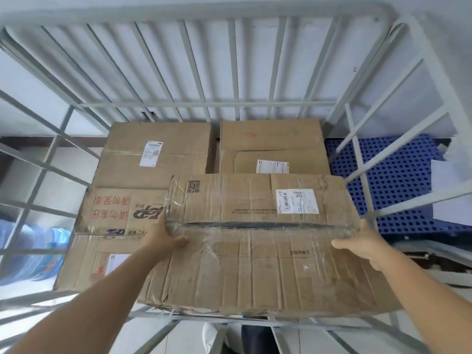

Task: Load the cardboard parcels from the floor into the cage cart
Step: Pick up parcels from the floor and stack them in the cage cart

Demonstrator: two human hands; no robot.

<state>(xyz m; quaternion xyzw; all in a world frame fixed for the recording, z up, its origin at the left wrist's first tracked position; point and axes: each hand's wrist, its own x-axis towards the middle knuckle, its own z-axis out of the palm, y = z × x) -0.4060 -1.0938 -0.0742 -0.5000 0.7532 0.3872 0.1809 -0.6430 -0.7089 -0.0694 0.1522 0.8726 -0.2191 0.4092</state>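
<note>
I hold a large creased cardboard parcel [255, 251] with clear tape along its seam and a white label near its far right corner. My left hand [163, 235] grips its left side and my right hand [365, 245] grips its right side. The parcel hangs over the front rail of the grey cage cart [194, 10], above the right part of the cart. Inside the cart lie three parcels: one with red print [112, 213] at the near left, one with a white label [155, 154] at the far left, and one [273, 144] at the far right.
The cart's barred walls rise on the left, back and right. A blue perforated plastic pallet [398, 180] lies outside the cart on the right. A blue plastic bag [33, 251] shows through the left bars. White wall stands behind the cart.
</note>
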